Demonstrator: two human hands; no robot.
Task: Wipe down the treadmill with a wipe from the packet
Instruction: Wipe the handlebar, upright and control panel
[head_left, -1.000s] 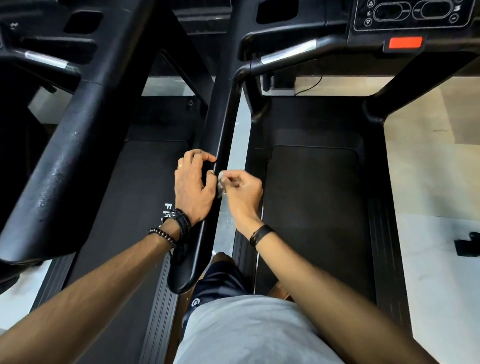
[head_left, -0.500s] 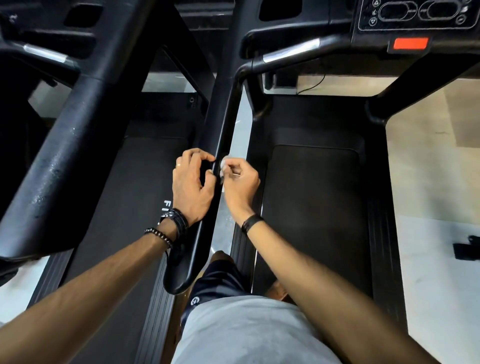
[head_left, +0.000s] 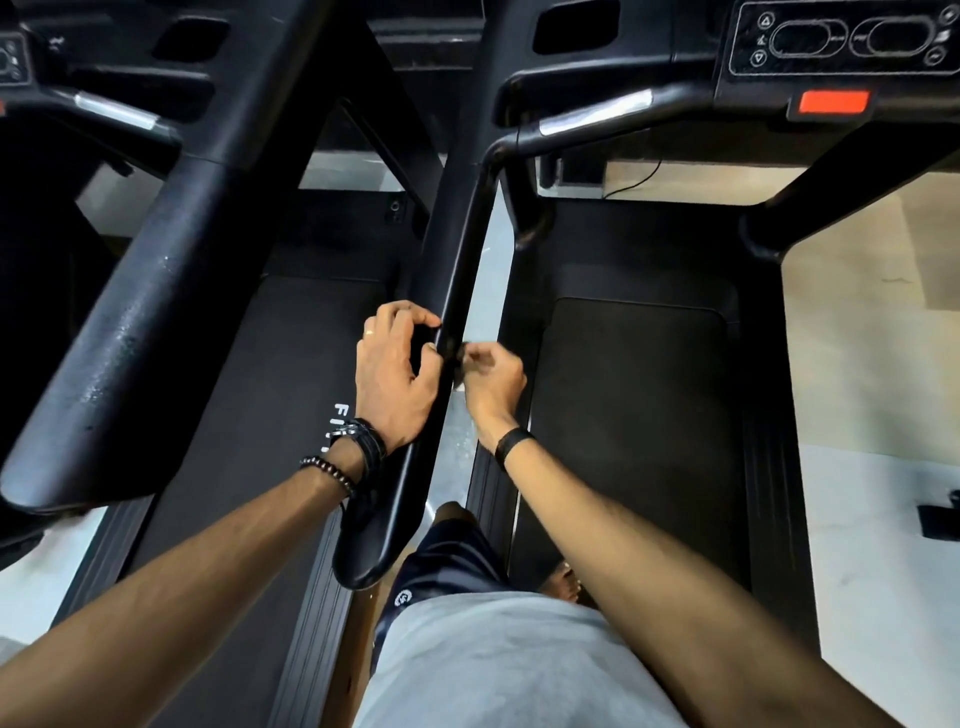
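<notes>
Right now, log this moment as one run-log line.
left hand: curled at handrail | right hand: pinching wipe against rail | packet: not seen

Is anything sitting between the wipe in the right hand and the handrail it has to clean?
Nothing visible. The right hand pinches the small wipe right against the right side of the black handrail, while the left hand curls over the rail from the other side. The contact itself is blurred.
</notes>
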